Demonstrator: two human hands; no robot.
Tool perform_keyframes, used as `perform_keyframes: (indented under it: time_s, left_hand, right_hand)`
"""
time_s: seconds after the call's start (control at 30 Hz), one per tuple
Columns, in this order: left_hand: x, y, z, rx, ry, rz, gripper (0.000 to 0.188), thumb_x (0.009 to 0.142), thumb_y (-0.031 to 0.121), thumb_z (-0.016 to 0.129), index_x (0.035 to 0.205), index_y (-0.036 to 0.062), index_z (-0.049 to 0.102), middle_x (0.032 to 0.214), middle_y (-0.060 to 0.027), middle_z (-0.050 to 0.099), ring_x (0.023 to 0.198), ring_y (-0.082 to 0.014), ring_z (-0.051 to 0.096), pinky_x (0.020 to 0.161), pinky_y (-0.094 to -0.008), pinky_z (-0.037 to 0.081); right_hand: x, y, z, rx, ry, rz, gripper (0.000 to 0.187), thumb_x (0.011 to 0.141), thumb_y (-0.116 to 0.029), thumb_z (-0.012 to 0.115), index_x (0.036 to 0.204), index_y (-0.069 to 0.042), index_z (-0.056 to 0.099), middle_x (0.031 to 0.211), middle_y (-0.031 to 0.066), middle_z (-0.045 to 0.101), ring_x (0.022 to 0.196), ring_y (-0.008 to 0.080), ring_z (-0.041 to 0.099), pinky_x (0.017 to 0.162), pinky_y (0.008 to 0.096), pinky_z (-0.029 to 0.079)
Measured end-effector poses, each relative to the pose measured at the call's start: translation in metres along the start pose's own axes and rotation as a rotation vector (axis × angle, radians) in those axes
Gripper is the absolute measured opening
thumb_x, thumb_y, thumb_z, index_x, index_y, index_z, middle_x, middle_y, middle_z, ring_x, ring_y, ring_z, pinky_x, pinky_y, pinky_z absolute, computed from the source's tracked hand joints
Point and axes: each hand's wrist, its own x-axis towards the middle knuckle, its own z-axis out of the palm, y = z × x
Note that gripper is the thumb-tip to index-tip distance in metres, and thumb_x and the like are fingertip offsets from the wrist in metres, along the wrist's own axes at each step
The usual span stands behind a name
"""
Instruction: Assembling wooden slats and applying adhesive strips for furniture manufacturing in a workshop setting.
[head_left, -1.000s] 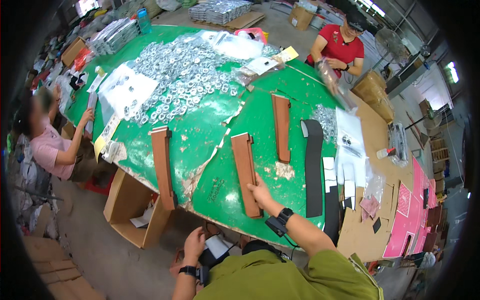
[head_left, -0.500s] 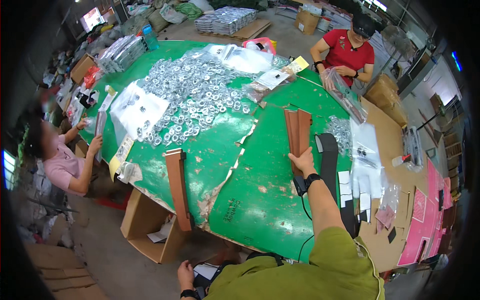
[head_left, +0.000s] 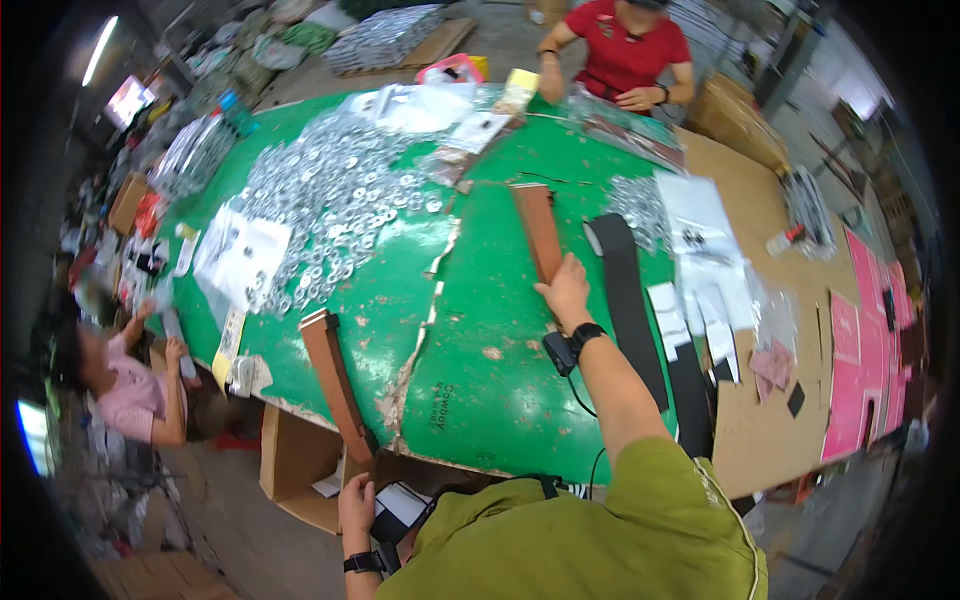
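My right hand reaches across the green table and closes over the near end of a brown leather-like strap bundle. How many layers it has is hard to tell. A long black strap with a rounded far end lies just right of that hand. Low at the table's front edge hangs my left hand, fingers loosely bent and apart, with nothing visible in it. Nearest to it is the lower end of another brown strap bundle, which lies on the table and reaches its front edge.
A wide heap of silvery metal rings covers the table's far left. Clear plastic bags and smaller metal pieces lie right. A cardboard box stands under the front edge. Co-workers sit left, in pink, and far right, in red.
The view has turned, shifting the table leftward. My left hand has risen toward the table edge. The strap bundle under my right hand, fanned out before, now looks narrower.
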Motion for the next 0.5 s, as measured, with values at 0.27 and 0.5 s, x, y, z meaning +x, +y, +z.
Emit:
perform_keyframes:
  time_s: [0.27,0.5]
  left_hand:
    - [0.038,0.119,-0.017,-0.771,-0.042,0.208,0.017,0.096,0.007,0.055,0.109,-0.0026,0.058,0.093,-0.009,0.067,0.086,-0.012,0.061,0.08,-0.0246,0.047]
    - [0.053,0.234,0.034,-1.035,-0.044,0.078,0.027,0.095,0.026,0.061,0.109,0.0025,0.059,0.094,-0.0034,0.064,0.076,-0.0072,0.052,0.069,-0.0235,0.042]
  right_hand:
    - [-0.166,-0.048,-0.069,0.42,-0.996,-0.571,0.085,0.073,-0.033,0.079,0.143,-0.008,0.039,0.145,0.0175,0.042,0.132,0.0346,0.041,0.109,0.0449,0.034]
    - [-0.267,-0.097,-0.153,0.156,-1.36,-0.34,0.079,0.079,-0.044,0.073,0.134,0.005,0.044,0.13,0.0271,0.053,0.117,0.0382,0.054,0.097,0.0433,0.044]
